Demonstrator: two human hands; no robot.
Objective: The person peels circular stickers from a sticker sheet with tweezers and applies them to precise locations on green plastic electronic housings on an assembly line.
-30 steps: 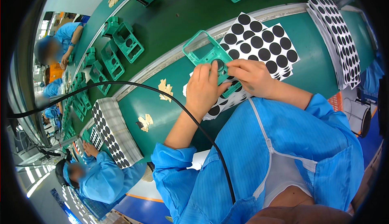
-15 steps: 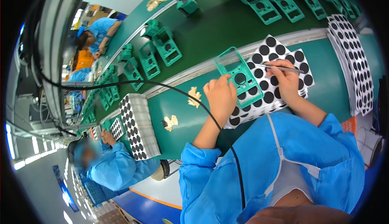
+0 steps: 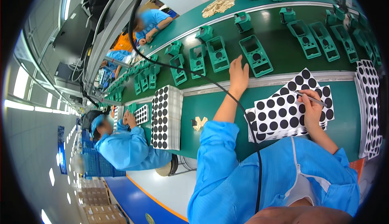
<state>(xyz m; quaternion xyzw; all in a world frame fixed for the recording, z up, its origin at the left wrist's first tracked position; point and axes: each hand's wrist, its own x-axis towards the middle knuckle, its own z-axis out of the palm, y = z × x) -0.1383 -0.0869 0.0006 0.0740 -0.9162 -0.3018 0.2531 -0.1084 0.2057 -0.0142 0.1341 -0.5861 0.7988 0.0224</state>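
My left hand (image 3: 239, 76) reaches over the dark green belt with its fingers apart. Its fingertips are beside the left edge of a green plastic housing (image 3: 263, 55), which lies there with a black round disc on its middle; whether they touch it I cannot tell. My right hand (image 3: 312, 108) grips a pair of metal tweezers (image 3: 316, 100), the tip pointing left over sheets of black round stickers (image 3: 277, 112). These white sheets lie overlapped in a loose pile in front of me, under the right hand.
More green housings (image 3: 219, 57) and small green parts (image 3: 243, 21) stand along the belt. Tall stacks of sticker sheets rise at left (image 3: 172, 118) and far right (image 3: 368, 110). Beige scraps (image 3: 199, 122) lie on the bench. A black cable (image 3: 210, 82) crosses the view. Co-workers sit at left (image 3: 125, 143) and beyond the belt.
The green housing has gone from the sticker sheets onto the belt, and my left hand has moved forward with it. The fingers are now apart. My right hand keeps the tweezers; the view has shifted.
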